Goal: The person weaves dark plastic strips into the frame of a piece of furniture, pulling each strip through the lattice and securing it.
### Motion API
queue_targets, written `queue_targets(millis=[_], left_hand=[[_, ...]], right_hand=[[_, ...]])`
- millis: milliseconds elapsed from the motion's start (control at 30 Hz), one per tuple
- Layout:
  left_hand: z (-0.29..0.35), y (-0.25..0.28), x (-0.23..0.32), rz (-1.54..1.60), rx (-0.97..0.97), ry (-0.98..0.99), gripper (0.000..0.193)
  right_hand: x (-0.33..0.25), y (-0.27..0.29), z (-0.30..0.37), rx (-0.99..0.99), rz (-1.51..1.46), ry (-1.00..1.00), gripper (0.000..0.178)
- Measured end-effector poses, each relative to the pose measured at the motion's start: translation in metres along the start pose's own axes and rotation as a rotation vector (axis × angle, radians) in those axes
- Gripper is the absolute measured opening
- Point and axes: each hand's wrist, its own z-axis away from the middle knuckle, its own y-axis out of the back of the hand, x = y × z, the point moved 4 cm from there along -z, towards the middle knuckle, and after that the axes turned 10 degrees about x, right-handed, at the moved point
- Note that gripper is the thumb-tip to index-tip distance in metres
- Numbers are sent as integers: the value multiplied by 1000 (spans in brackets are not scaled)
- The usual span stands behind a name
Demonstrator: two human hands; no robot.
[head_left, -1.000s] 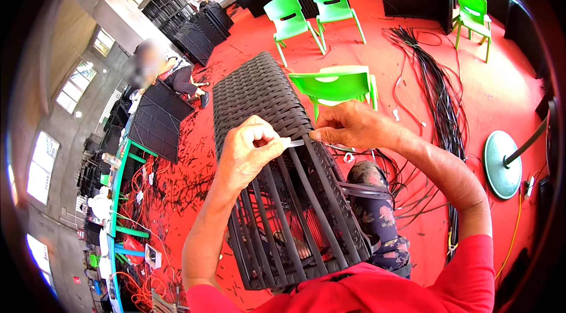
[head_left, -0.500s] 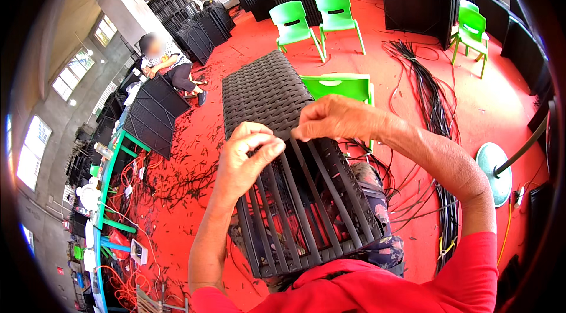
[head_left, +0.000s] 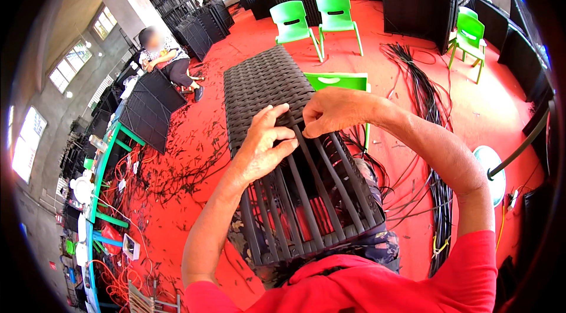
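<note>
A black wicker panel (head_left: 259, 86) lies on my lap, its far part closely woven and its near part bare lengthwise strips over a frame. At the border of the weave, my left hand (head_left: 264, 143) rests with fingers extended and apart, fingertips touching the weave and strips. Just right of it, my right hand (head_left: 337, 111) is closed, thumb and fingers pinched at a flat black plastic strip (head_left: 315, 165). The curled fingers partly hide the spot they grip.
Beyond the panel stands a green chair (head_left: 336, 81), with two more green chairs (head_left: 290, 21) behind. A bundle of black strips (head_left: 424, 94) lies on the red floor to the right, near a round stand base (head_left: 490, 174). A seated person (head_left: 168, 56) is at far left.
My left hand has opened from a pinch and its fingers now reach forward onto the weave. My right hand has shifted slightly right, still pinched. The view has turned slightly.
</note>
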Motion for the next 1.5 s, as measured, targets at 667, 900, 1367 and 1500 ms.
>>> queue_targets(millis=[667,900,1367,1500], left_hand=[[48,49,2,-119,145,110,19],[37,28,13,-435,68,-95,16],[44,38,-26,466,196,314,16],[47,59,-16,-46,274,112,16]], right_hand=[[-26,-26,-4,6,-311,-40,23],[-39,-26,-6,82,-81,19,23],[-41,-29,-5,236,-87,199,22],[-52,-32,-9,260,-68,238,20]])
